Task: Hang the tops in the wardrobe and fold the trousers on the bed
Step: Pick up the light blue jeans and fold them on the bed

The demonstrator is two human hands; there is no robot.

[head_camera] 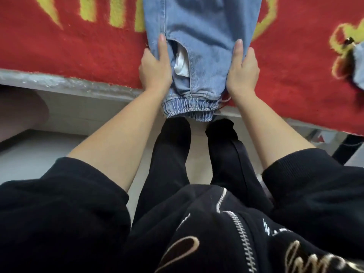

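Light blue denim trousers [202, 36] lie lengthwise on the bed's red blanket [78, 46], their elastic waistband hanging over the near edge. A white pocket lining shows at an open pocket. My left hand [154, 69] grips the trousers' left side near the waist, thumb on top and fingers tucked beneath. On the opposite edge my right hand [243, 70] holds the fabric the same way. The legs run out of view at the top.
The red blanket carries yellow patterns. A grey bed frame edge [59, 81] runs below it. Another piece of blue denim [358, 66] lies at the far right edge. My black trousers and pale floor are below.
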